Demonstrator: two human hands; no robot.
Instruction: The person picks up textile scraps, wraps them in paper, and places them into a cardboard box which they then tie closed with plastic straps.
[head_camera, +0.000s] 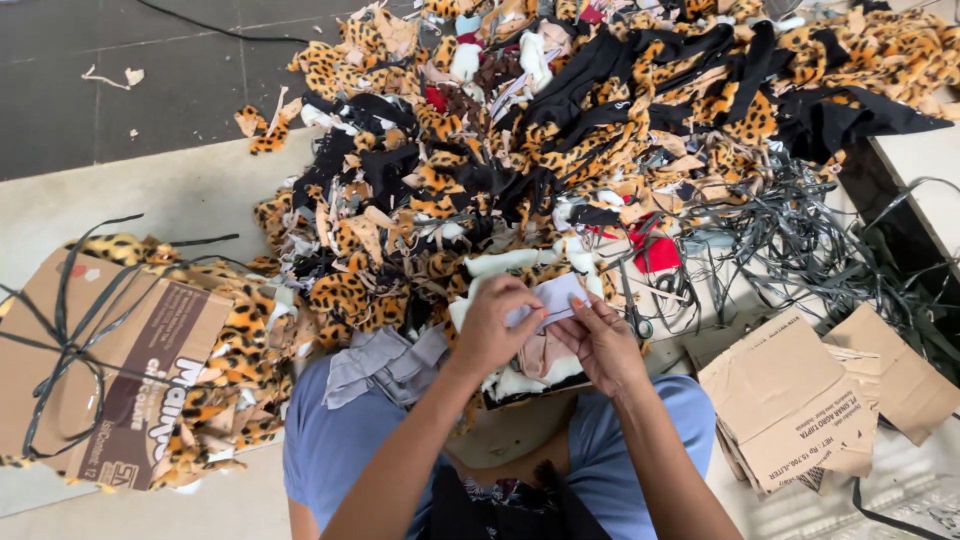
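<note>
White fabric piece (556, 297) — pinched by left hand (492, 335) and right hand (600, 345) | leopard-print scraps (520, 140) behind

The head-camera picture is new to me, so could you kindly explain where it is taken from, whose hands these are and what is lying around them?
The single picture comes from a camera worn on a person's head, looking down past blue-clad knees. There is no machine, only two bare hands. The left hand and the right hand meet on a small pale piece of fabric, pinching it in their fingers. Beyond them lies a big heap of leopard-print and black cloth scraps on the pale floor. To the left stands a brown cardboard box tied with dark strapping and overflowing with the same scraps. To the right lie flattened brown cardboard pieces and a tangle of grey plastic straps. Scissors lie just beyond the right hand.
</note>
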